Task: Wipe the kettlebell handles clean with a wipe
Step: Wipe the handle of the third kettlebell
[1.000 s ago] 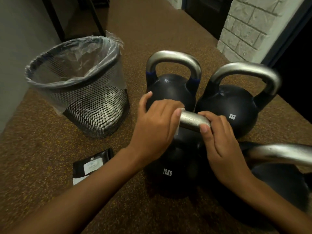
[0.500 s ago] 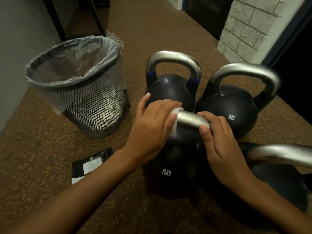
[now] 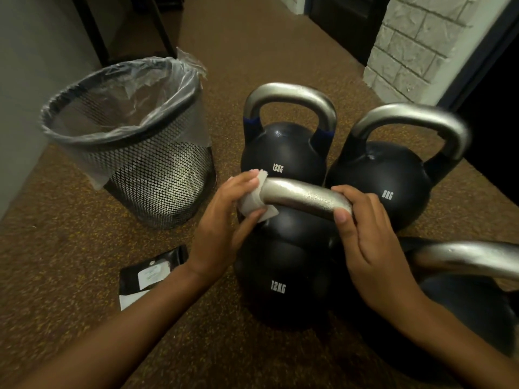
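White "12KG" is printed on the black kettlebell (image 3: 278, 287) right below me, and again on the one behind it at 12 o'clock (image 3: 283, 155), which has blue bands at the foot of its handle. The bell at 2 o'clock (image 3: 384, 186) reads "8KG" as far as I can tell. The white label on the black packet (image 3: 151, 276) at 8 o'clock is too small to read.

All of it stands on a brown speckled floor (image 3: 84, 318), with a lined mesh bin (image 3: 157, 175) at 10 o'clock and a white block wall (image 3: 407, 43) at 1 o'clock.

The near bell's steel handle (image 3: 303, 197) runs from 9 to 3 o'clock, dipping slightly to the right. My left hand (image 3: 224, 228) grips the white wipe (image 3: 252, 204) wrapped round its left bend; my right hand (image 3: 362, 234) curls round its right end
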A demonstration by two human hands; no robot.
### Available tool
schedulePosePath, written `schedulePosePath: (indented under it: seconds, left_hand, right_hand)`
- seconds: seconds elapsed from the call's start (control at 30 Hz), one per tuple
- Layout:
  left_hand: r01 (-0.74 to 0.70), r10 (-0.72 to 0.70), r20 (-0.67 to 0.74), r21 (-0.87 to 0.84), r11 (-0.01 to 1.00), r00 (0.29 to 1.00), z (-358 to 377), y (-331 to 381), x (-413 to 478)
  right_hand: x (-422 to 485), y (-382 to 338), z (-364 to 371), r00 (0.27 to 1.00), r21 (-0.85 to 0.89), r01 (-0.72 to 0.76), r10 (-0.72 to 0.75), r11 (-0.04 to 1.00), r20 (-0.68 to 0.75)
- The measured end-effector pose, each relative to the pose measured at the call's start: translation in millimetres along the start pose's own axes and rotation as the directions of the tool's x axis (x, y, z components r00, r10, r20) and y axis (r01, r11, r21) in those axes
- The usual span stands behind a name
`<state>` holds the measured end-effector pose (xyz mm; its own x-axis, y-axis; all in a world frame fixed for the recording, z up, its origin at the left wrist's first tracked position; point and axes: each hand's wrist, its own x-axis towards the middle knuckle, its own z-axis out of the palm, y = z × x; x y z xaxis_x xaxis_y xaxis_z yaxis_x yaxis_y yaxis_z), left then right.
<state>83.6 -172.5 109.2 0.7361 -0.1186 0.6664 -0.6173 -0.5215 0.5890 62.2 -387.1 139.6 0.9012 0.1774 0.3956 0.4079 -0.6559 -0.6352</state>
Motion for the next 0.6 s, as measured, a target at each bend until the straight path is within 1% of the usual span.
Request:
schedulePosePath:
  seconds: [0.13,0.2,0.27,0.37,0.4,0.43,0.47,0.5,0.53,0.57,0.6]
  left_hand:
    - [0.133,-0.137,-0.061,-0.056,0.990,0.989,3,-2,-9]
    - [0.138,-0.142,-0.068,-0.060,0.989,0.987,3,1,-5]
    - [0.065,-0.067,-0.042,-0.050,0.997,0.997,0,6,2]
    - [-0.091,0.094,0.068,-0.036,0.995,0.993,-4,8,12]
    - [-0.112,0.115,0.098,-0.037,0.993,0.989,-5,5,12]
    - [-0.102,0.106,0.110,-0.042,0.994,0.988,-5,2,11]
    - [-0.055,0.060,0.109,-0.052,0.997,0.992,-6,-3,8]
    - [0.032,-0.024,0.107,-0.075,0.997,0.994,-7,-7,4]
    - [0.147,-0.135,0.115,-0.109,0.983,0.984,-9,-10,-1]
    - [0.256,-0.239,0.132,-0.137,0.957,0.962,-11,-11,-5]
    - [0.336,-0.315,0.147,-0.153,0.929,0.938,-13,-11,-7]
  right_hand:
    - [0,-1,0,1.000,0.006,0.001,-0.001,1.000,-0.007]
    - [0,-1,1,1.000,0.006,0.000,0.001,1.000,-0.010]
    - [0,0,1,1.000,0.006,0.000,0.000,1.000,-0.013]
    - [0,0,1,1.000,0.002,-0.002,0.002,1.000,-0.009]
    - [0,-1,1,1.000,-0.002,-0.003,0.003,1.000,-0.005]
    - [0,-1,0,1.000,-0.004,-0.004,0.004,1.000,-0.002]
    - [0,-1,0,1.000,-0.005,-0.005,0.005,1.000,0.001]
    - [0,-1,0,1.000,-0.004,-0.006,0.006,1.000,0.003]
    - [0,-1,-1,1.000,-0.001,-0.008,0.008,1.000,0.005]
    - [0,-1,-1,1.000,0.001,-0.008,0.008,1.000,0.005]
    - [0,-1,0,1.000,0.002,-0.006,0.006,1.000,0.002]
